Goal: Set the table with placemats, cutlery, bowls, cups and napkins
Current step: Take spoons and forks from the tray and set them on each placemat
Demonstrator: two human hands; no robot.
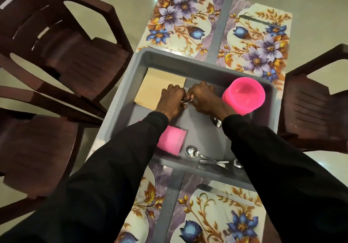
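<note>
Head view: left hand (pixel 172 100) and right hand (pixel 206 100) mid-tray (pixel 169 55), fingers (pixel 194 90) curled, pinching metal cutlery (pixel 188 101); pink bowls (pixel 243 96) at tray's right.

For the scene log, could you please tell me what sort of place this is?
Most likely a home dining area: floral placemats cover a table, dark brown chairs stand around it, and a grey tub holds spoons, pink bowls and napkins.

Placemats (pixel 178 17) and grey tray (pixel 188 58) on table (pixel 220 34)
</note>
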